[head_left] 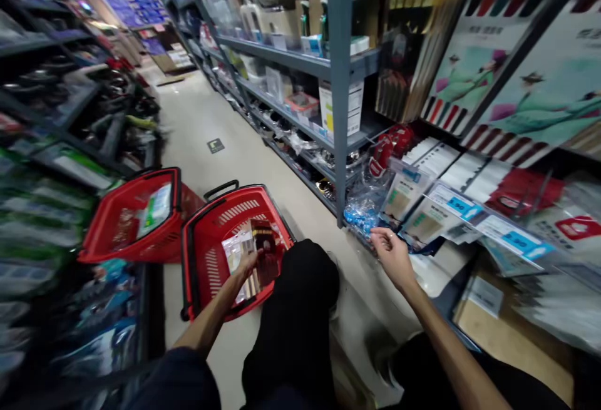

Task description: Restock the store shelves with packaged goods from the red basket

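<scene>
My left hand (248, 264) reaches into the nearer red shopping basket (213, 216). Its fingers are closed at the edge of a dark brown-red flat package (267, 250), which lies over pale packets (239, 250) in the basket. My right hand (390, 252) is at the lower right shelf, its fingers loosely curled and a little apart, with nothing visible in them. Right beside its fingertips are blue items in clear plastic wrap (361, 215). Hanging packs with white header cards (406, 194) are just above and to the right of that hand.
A second red basket (129, 210), holding a green-and-white packet (156, 206), stands against the left shelves. A grey shelf post (339, 84) rises between me and the right-hand goods. The aisle floor (192, 116) runs ahead. A cardboard box (511, 335) sits low at right.
</scene>
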{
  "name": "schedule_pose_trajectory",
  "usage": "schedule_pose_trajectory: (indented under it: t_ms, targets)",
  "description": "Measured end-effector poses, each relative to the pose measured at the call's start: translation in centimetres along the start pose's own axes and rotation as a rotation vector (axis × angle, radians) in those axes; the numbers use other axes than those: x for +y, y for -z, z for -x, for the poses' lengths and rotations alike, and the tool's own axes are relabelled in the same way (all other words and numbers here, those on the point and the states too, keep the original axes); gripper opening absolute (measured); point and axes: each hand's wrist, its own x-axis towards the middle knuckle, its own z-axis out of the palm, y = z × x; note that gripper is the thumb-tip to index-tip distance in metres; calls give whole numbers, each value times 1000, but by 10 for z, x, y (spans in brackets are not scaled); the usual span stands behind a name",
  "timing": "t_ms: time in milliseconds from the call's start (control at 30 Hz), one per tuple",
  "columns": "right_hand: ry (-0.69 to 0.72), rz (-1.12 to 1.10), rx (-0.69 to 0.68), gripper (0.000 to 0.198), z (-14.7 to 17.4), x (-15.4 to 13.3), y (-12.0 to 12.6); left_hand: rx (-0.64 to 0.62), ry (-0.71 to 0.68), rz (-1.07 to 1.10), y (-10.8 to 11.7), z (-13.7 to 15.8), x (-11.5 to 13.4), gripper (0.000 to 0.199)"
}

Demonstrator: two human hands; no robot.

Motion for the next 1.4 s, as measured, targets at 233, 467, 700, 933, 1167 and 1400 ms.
schedule_pose_trajectory:
  t_ms: [233, 467, 700, 933, 1167, 1400]
  targets:
    - [-1, -15, -113, 48, 0, -8, -12, -182, -215, 203, 88, 70, 107, 42]
    - [124, -357, -335, 55, 40, -98, -39, -528, -341, 296, -7, 181, 160, 37]
    - [275, -396, 338, 47, 28, -128, 14, -1006, -676, 148, -189, 219, 200, 42]
    - [320, -381, 621, 43, 26, -97, 69, -989, -629, 281, -314, 217, 179, 40]
    - [248, -289, 631, 41, 26, -86, 78, -924, -543, 335, -326, 215, 147, 43]
    - [225, -304, 593, 43, 16, -76, 69, -870, -557, 358, -324, 206, 154, 43]
